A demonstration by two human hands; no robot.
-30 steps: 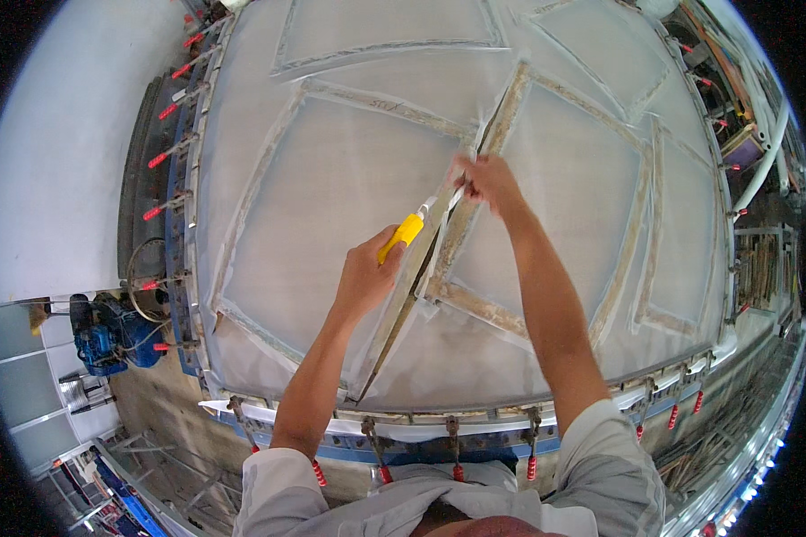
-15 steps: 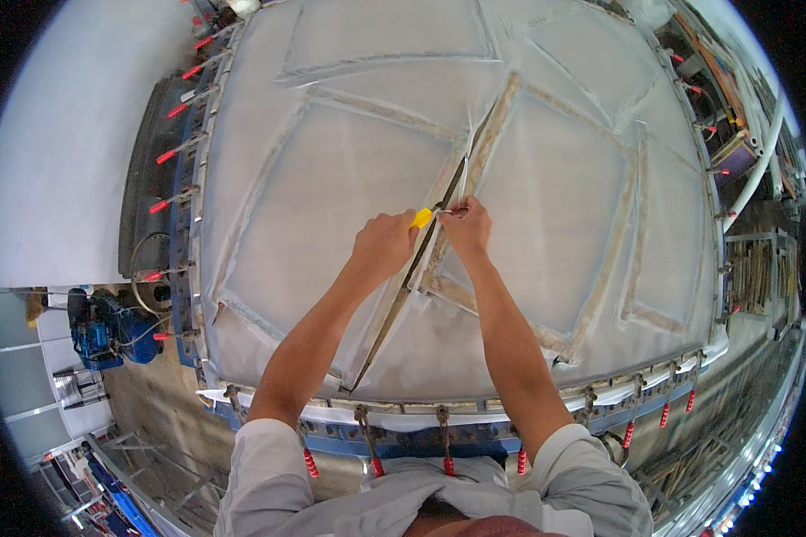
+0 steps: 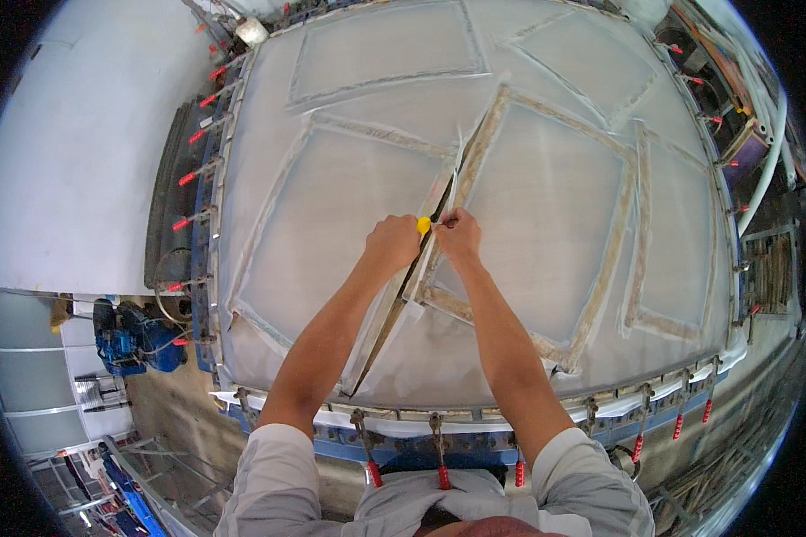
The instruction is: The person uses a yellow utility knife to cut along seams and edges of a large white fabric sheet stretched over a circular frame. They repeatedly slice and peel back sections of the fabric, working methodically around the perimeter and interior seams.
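Observation:
My left hand [image 3: 393, 243] is closed around a small yellow-handled tool [image 3: 424, 225], whose dark tip meets a long slit [image 3: 394, 318] in a pale stretched mesh sheet [image 3: 358, 197]. The tip is too small to make out its kind. Just right of the tip, my right hand [image 3: 459, 236] pinches a thin white mesh strip [image 3: 457, 183] along the slit's edge. The slit runs diagonally between two rectangular frames that lie under or against the sheet; the right-hand frame [image 3: 634, 201] has a brown, glue-stained border. My fingers partly hide the tool and the pinched edge.
Red-handled clamps [image 3: 443, 474] line the edges of the blue-sided table [image 3: 331, 443]. More framed rectangles [image 3: 385, 87] show across the sheet. A blue machine [image 3: 121, 340] stands on the floor at left. Pipes and boards [image 3: 734, 80] are stacked at far right.
The view has shifted slightly. Both hands stay together at the slit, and the yellow handle has turned so that less of its length shows.

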